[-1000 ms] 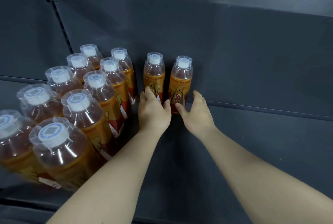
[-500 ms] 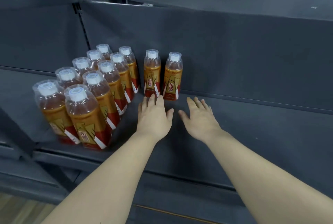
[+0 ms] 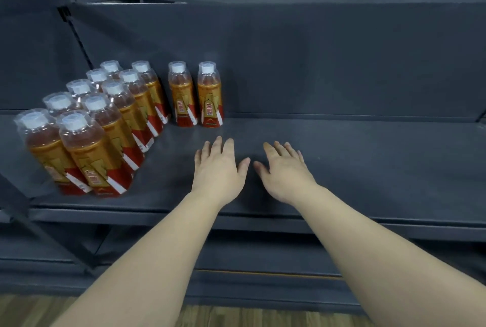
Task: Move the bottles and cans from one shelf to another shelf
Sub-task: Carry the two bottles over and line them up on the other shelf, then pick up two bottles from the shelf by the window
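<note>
The dark grey metal shelf [image 3: 368, 169] takes most of the view, and its flat board runs wide from left to right, with a dark grey back panel [image 3: 315, 64] standing behind it. Under the shelf, at the bottom edge, a strip of brown wooden floor [image 3: 34, 308] is seen.

On the left part of the board stands a group of ten clear plastic bottles with amber drink, white caps and orange-red labels [image 3: 105, 127]. They are in two rows, close together, from the front edge to the back panel. Just to the right of this group, at the back panel, stand two more bottles of the same kind, upright and side by side: the left bottle of the pair [image 3: 182, 98] and the right bottle of the pair [image 3: 210, 98].

In front of this pair, apart from it, the person holds both bare arms over the board. The left hand [image 3: 219, 169] is palm down, its fingers [image 3: 218, 148] straight and a little spread, holding nothing. The right hand [image 3: 285, 171] is beside it, thumbs near each other, fingers also straight and holding nothing. Whether the palms touch the board, I cannot tell.
</note>
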